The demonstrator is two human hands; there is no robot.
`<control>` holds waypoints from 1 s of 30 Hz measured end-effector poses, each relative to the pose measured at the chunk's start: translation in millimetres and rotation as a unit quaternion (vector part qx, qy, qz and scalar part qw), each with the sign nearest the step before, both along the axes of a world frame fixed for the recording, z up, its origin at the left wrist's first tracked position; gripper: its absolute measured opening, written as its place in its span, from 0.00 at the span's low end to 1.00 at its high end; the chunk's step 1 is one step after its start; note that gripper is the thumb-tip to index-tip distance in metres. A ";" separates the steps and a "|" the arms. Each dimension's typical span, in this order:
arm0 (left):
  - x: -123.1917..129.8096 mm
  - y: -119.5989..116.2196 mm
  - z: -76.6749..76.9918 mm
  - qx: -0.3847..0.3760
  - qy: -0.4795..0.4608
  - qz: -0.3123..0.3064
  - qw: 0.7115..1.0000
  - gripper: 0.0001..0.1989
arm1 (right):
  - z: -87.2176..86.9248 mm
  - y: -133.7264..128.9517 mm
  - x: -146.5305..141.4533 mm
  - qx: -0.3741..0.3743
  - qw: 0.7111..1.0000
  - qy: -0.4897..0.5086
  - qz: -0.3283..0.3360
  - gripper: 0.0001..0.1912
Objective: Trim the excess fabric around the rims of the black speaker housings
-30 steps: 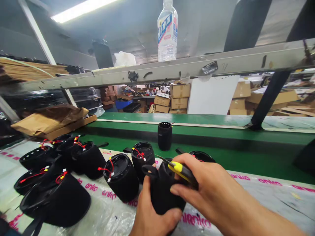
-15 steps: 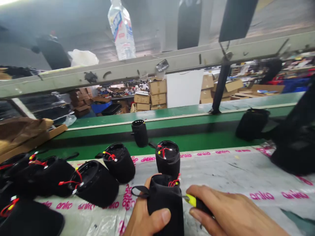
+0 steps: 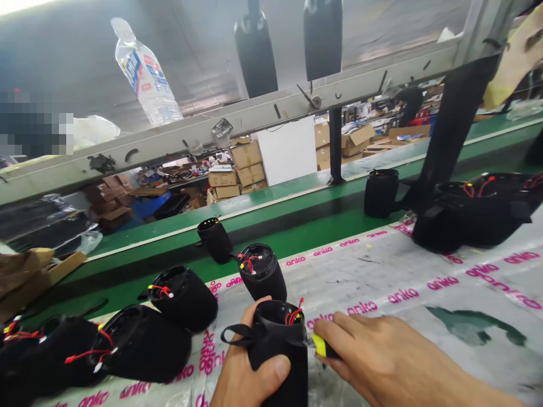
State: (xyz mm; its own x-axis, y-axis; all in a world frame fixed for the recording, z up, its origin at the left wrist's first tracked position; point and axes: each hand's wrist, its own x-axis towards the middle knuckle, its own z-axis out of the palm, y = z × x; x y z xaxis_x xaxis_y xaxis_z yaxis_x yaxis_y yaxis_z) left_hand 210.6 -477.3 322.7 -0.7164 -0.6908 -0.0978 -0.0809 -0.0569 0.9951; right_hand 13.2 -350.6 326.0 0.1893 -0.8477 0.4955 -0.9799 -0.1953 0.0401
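My left hand (image 3: pixel 254 370) is wrapped round a black fabric-covered cylinder (image 3: pixel 282 362), thumb across its front. The cylinder stands roughly upright, with red wires (image 3: pixel 294 314) at its open top and a black strap loop (image 3: pixel 235 335) on its left side. In my right hand (image 3: pixel 373 345) is a black tool with a yellow collar (image 3: pixel 318 345). Its thin metal tip points left and meets the cylinder's right side, just below the rim. Exactly what the tip touches is too small to tell.
Several similar cylinders with wires lie to the left (image 3: pixel 144 345) and right (image 3: pixel 479 209). Behind runs a green belt (image 3: pixel 280 226). The work surface has a plastic cover with pink lettering (image 3: pixel 401 295). A bottle (image 3: pixel 146 76) stands on the shelf rail (image 3: pixel 250 113).
The camera view has turned to the right and tilted, bringing more cylinders into sight at the right. Both hands keep their holds, and the tool's tip sits slightly lower against the cylinder.
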 end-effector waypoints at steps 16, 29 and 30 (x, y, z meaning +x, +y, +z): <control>-3.0 -1.9 -2.6 -0.076 -0.053 0.008 0.996 0.47 | 2.7 6.3 -0.4 0.019 0.999 -0.025 -0.004 0.12; -7.7 2.6 -1.6 -0.181 -0.103 0.064 0.976 0.42 | 10.6 7.5 -2.3 0.034 0.998 0.056 -0.017 0.19; -8.3 3.2 -2.8 -0.189 -0.108 0.072 0.973 0.42 | 12.0 8.1 -2.8 0.039 0.997 0.065 -0.015 0.20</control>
